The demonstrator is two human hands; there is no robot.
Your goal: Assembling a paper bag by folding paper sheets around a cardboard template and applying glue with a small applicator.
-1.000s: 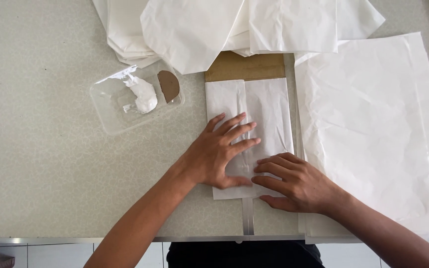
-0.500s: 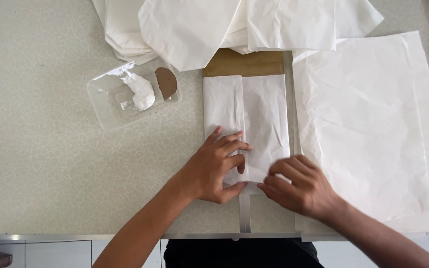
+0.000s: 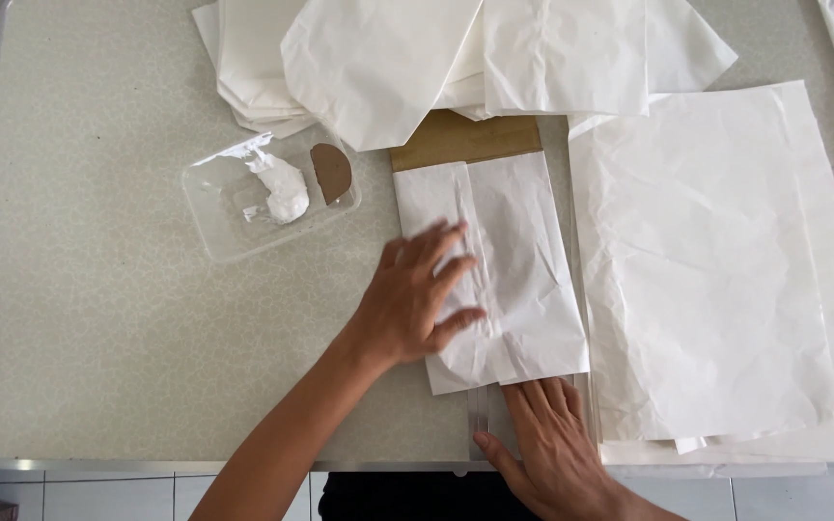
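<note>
Pressing the folded paper bag flat

Left hand [image 3: 417, 299], open, palm down, lies on folded white paper [image 3: 499, 270] over brown board [image 3: 463, 140]; right hand [image 3: 552, 444], open, touches its lower edge. Press evenly along the crease.

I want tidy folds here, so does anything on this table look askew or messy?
Yes. The folded white paper under the left hand sits tilted, its lower edge slanting off the brown board. The right hand rests below it. The clear plastic tray lies skewed, holding white paste.
</note>
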